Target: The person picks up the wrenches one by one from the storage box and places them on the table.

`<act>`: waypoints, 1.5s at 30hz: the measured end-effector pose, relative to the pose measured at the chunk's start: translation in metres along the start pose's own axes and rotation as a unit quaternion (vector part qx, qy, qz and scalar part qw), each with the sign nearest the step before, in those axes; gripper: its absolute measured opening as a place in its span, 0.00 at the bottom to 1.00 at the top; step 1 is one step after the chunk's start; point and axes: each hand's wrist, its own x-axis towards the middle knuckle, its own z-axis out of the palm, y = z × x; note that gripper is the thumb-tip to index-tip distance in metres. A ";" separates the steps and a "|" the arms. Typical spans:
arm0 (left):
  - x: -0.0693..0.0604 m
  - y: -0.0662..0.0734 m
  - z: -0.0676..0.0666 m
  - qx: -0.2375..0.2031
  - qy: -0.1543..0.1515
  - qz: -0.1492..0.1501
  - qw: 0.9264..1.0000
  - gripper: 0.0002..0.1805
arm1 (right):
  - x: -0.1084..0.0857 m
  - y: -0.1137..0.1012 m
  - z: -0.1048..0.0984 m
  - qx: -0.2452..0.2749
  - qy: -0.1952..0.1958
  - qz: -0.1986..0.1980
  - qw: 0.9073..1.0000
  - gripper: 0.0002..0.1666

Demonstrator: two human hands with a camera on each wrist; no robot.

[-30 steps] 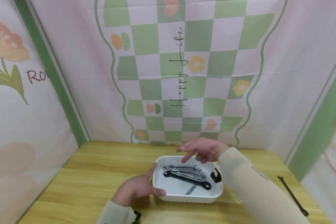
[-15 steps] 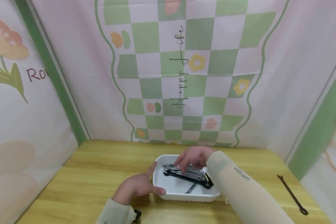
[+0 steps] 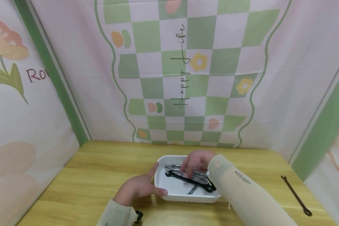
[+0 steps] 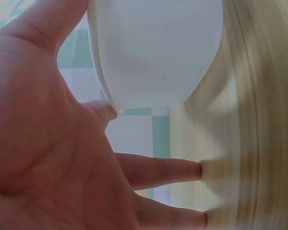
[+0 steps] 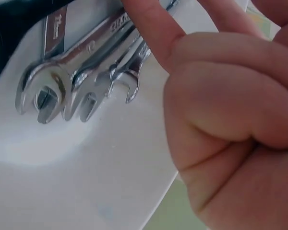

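A white plastic tray (image 3: 175, 188) stands on the table, holding several silver wrenches (image 3: 172, 168) in a bunch and a black wrench (image 3: 183, 179) along their near side. Another silver wrench (image 3: 192, 190) lies apart, nearer the tray's front wall. My left hand (image 3: 138, 188) steadies the tray's left end, thumb and forefinger spread straight along its rim; in the left wrist view two other fingers (image 4: 163, 171) reach down to the table. My right hand (image 3: 199, 160) reaches into the tray, fingers pointing down at the silver wrenches. Its fingertips are cut off in the right wrist view (image 5: 230, 96).
A dark wrench (image 3: 296, 196) lies alone on the wooden table (image 3: 101, 175) at the far right. Behind the table hangs a checked cloth (image 3: 149, 84), with printed cloth walls on both sides. The right sleeve (image 3: 243, 188) covers the tray's right end.
My right hand has come down and slightly left, from above the tray's back edge to the wrenches. The black wrench's right end has shifted slightly. My left hand has stayed in place.
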 end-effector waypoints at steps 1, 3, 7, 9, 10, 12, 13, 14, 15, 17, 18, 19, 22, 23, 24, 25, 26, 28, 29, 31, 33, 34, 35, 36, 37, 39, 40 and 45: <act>0.000 0.000 0.000 0.001 0.000 -0.001 1.000 0.69 | 0.000 -0.001 0.001 -0.007 0.000 -0.002 1.000 0.18; 0.001 0.000 0.000 0.003 -0.001 -0.001 1.000 0.69 | -0.001 -0.002 0.004 -0.029 0.010 -0.009 0.999 0.18; 0.001 0.000 0.000 0.008 -0.003 0.001 1.000 0.68 | 0.000 -0.005 0.008 -0.062 0.029 -0.013 0.998 0.19; 0.001 0.000 -0.001 0.008 -0.005 0.000 1.000 0.68 | 0.001 -0.006 0.012 -0.079 0.038 -0.022 0.996 0.20; 0.001 0.000 -0.001 0.009 -0.006 0.000 1.000 0.68 | 0.002 -0.006 0.014 -0.084 0.042 -0.024 0.995 0.22; 0.001 0.001 -0.001 0.006 -0.007 -0.005 1.000 0.68 | 0.004 -0.006 0.018 -0.099 0.048 -0.036 0.993 0.23; 0.001 0.001 -0.001 0.005 -0.008 -0.007 1.000 0.68 | 0.004 -0.006 0.019 -0.108 0.051 -0.043 0.992 0.24; 0.001 0.001 -0.001 0.004 -0.008 -0.008 1.000 0.69 | 0.005 -0.006 0.021 -0.118 0.055 -0.050 0.990 0.25; 0.001 0.001 -0.001 0.003 -0.009 -0.009 1.000 0.69 | 0.006 -0.006 0.023 -0.124 0.058 -0.054 0.989 0.26; 0.001 0.000 -0.002 0.000 -0.010 -0.011 1.000 0.68 | 0.008 -0.006 0.025 -0.139 0.062 -0.057 0.987 0.27; 0.001 0.000 -0.002 -0.001 -0.010 -0.011 1.000 0.68 | 0.009 -0.006 0.027 -0.149 0.063 -0.059 0.985 0.27; 0.001 0.000 -0.001 -0.003 -0.010 -0.011 1.000 0.68 | 0.009 -0.006 0.028 -0.157 0.064 -0.059 0.984 0.28; 0.002 0.000 -0.001 -0.008 -0.010 -0.008 1.000 0.69 | 0.011 -0.007 0.030 -0.182 0.067 -0.064 0.979 0.29; 0.002 0.000 -0.001 -0.009 -0.010 -0.007 1.000 0.69 | 0.012 -0.007 0.031 -0.188 0.067 -0.068 0.978 0.30; 0.002 -0.001 -0.001 -0.011 -0.010 -0.006 1.000 0.69 | 0.012 -0.007 0.032 -0.193 0.068 -0.073 0.976 0.30; 0.002 -0.001 -0.001 -0.012 -0.010 -0.005 1.000 0.69 | 0.013 -0.007 0.032 -0.195 0.069 -0.077 0.975 0.31; 0.002 -0.001 -0.001 -0.012 -0.010 -0.004 1.000 0.69 | 0.013 -0.007 0.033 -0.201 0.070 -0.082 0.974 0.31; 0.002 -0.001 -0.001 -0.011 -0.011 -0.004 1.000 0.69 | 0.014 -0.006 0.035 -0.211 0.071 -0.090 0.971 0.33; 0.001 0.000 -0.001 -0.012 -0.011 -0.004 1.000 0.69 | 0.014 -0.006 0.036 -0.216 0.071 -0.093 0.969 0.33; 0.001 0.000 -0.001 -0.011 -0.012 -0.003 1.000 0.68 | 0.015 -0.006 0.037 -0.231 0.071 -0.098 0.965 0.35; 0.001 0.000 -0.001 -0.012 -0.012 -0.002 1.000 0.68 | 0.016 -0.007 0.038 -0.243 0.070 -0.100 0.962 0.37; 0.001 0.000 -0.001 -0.013 -0.012 -0.002 1.000 0.68 | 0.016 -0.007 0.039 -0.246 0.070 -0.100 0.962 0.38; 0.001 0.000 -0.002 -0.013 -0.012 -0.002 1.000 0.68 | 0.016 -0.008 0.039 -0.250 0.070 -0.101 0.960 0.38; 0.001 0.000 -0.001 -0.013 -0.012 -0.001 1.000 0.68 | 0.016 -0.009 0.040 -0.251 0.070 -0.100 0.960 0.38; 0.001 0.000 -0.001 -0.014 -0.012 -0.001 1.000 0.68 | 0.016 -0.009 0.040 -0.251 0.069 -0.099 0.960 0.39; 0.001 -0.001 -0.001 -0.016 -0.012 0.000 1.000 0.69 | 0.015 -0.011 0.041 -0.250 0.068 -0.097 0.961 0.39; 0.001 -0.001 -0.001 -0.017 -0.012 0.001 1.000 0.69 | 0.015 -0.011 0.041 -0.250 0.068 -0.098 0.961 0.39; 0.002 -0.002 -0.001 -0.018 -0.011 0.003 1.000 0.69 | 0.013 -0.011 0.042 -0.251 0.068 -0.101 0.960 0.40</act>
